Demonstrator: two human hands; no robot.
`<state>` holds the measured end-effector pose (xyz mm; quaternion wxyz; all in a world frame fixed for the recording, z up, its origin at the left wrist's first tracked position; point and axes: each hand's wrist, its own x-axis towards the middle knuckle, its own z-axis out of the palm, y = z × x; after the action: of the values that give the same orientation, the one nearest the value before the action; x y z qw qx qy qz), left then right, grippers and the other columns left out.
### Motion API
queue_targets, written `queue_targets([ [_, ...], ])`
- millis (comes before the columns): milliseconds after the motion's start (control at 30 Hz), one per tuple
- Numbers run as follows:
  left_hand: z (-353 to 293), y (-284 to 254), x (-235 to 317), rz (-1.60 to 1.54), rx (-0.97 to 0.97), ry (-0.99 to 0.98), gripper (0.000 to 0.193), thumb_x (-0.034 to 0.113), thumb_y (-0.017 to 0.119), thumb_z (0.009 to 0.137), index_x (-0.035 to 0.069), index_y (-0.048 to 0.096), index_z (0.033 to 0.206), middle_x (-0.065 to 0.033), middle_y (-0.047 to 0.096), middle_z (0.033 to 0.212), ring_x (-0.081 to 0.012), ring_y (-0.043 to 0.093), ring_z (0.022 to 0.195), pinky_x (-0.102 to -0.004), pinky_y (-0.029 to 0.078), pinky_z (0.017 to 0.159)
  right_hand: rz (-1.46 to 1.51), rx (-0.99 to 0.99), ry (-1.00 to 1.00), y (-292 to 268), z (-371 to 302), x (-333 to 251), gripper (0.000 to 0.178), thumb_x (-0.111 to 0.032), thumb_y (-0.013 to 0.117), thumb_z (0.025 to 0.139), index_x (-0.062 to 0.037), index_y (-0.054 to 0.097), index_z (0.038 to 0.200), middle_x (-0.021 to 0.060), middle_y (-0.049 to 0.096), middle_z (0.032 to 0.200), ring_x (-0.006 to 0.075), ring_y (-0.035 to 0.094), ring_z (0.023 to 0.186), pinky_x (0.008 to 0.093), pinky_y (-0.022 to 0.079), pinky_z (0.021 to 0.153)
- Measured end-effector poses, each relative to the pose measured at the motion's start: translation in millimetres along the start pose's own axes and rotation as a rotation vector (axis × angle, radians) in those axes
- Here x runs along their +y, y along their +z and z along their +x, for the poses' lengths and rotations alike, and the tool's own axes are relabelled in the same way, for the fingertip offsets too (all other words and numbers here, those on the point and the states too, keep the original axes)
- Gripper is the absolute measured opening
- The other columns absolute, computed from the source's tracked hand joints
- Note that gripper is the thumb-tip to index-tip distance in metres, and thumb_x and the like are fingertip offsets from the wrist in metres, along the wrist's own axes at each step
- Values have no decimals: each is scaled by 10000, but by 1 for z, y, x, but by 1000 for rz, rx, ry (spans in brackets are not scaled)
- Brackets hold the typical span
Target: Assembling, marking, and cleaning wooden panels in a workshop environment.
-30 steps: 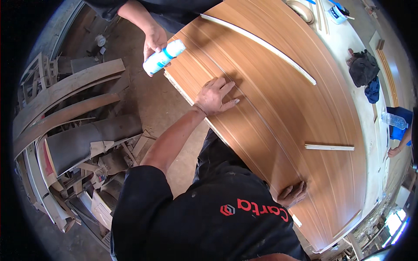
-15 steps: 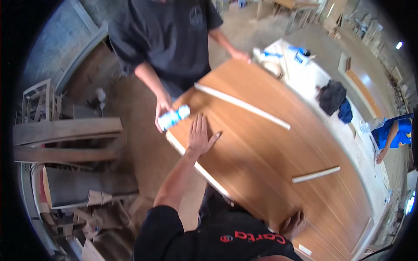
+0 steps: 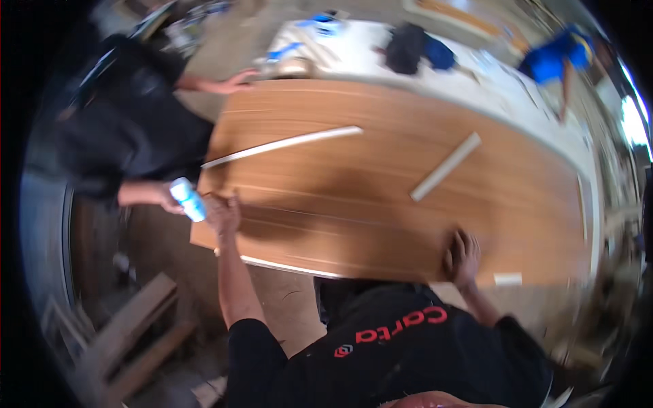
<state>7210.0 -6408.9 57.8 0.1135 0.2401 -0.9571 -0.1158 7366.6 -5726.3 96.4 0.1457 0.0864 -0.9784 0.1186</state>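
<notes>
A large brown wood-grain panel (image 3: 326, 204) lies in front of me. My left hand (image 3: 223, 214) is at its left end, blurred, with the thumb apart from the fingers; the fingertips come close to a white and blue bottle or can (image 3: 188, 199). A co-worker's hand (image 3: 165, 196) grips that container, and whether my fingers touch it I cannot tell. On the panel near its front edge rests my right hand (image 3: 464, 255), fingers slightly bent and spread, holding nothing. Two loose white strips, a longer one (image 3: 286, 145) and a shorter one (image 3: 445, 167), lie across the panel.
Beyond the panel runs a white work surface (image 3: 476, 88) bearing dark cloth (image 3: 406, 49) and blue-and-white items (image 3: 326, 26). The co-worker (image 3: 129, 122) stands at the left end. Another person in blue (image 3: 559, 58) is at far right. Wooden pieces (image 3: 143, 326) lie at lower left.
The view has swung, so the panel now lies more level across it. My left hand has come off its flat rest toward the container. My right hand now shows more fully.
</notes>
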Motion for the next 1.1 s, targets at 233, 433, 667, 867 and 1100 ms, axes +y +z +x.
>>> queue_targets([
  [233,43,22,-49,345,-47,-167,1053,812,319,962,-20,245,1603,-244,274,1656,-411,308,1504,-555,254,1208,-74,-5,83,-4,1,6,576,-292,618,918,-23,544,1422,193,520,1483,404,483,1358,523,332,1194],
  [433,36,5,-35,369,2,-224,969,799,355,961,-9,373,1494,-200,372,1570,-416,371,1428,-617,306,1137,-56,-12,73,-6,1,-1,559,-297,594,931,-25,550,1417,186,517,1491,394,478,1369,518,335,1195],
  [667,-29,-2,9,220,46,8,769,579,492,986,-39,419,1437,-216,454,1485,-377,432,1332,-595,363,994,20,-68,23,4,-1,0,541,-292,571,964,-25,537,1433,199,515,1491,412,486,1349,506,369,1154],
  [867,-80,2,68,149,-152,8,921,657,281,1035,-67,230,1602,-240,201,1696,-430,144,1570,-707,105,1156,-84,-99,7,13,-6,1,565,-298,552,973,-43,494,1474,187,488,1524,418,478,1359,506,370,1141],
  [1100,-182,-3,184,-50,-321,329,958,662,393,986,-24,195,1624,-235,167,1703,-447,127,1571,-711,96,1204,-107,-121,24,14,-14,6,589,-317,540,971,-62,467,1497,173,468,1548,413,468,1371,508,368,1140],
])
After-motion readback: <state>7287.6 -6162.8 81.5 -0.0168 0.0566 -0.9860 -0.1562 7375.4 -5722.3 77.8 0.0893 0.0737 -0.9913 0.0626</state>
